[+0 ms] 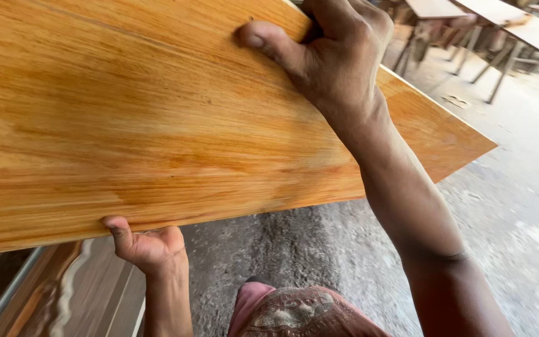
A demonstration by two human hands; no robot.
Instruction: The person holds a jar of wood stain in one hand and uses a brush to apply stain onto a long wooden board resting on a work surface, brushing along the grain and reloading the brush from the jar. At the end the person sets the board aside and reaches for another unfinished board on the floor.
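Mostly hidden fingers: both hands, left hand (148,246) and right hand (335,53), gripping wooden board (157,125) edges.

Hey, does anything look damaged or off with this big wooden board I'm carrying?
Nothing stands out. The large orange-brown varnished wooden board looks whole, gripped by the right hand on its upper edge and the left hand underneath.

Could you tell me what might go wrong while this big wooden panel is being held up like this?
The left hand supports the panel only at its lower edge, with the thumb hooked over, so the smooth board could slip. The right hand grips the far edge at full reach, so the panel might tilt or twist. The panel also blocks most of the view ahead, and its free corner points toward the tables beyond, so it could knock them.
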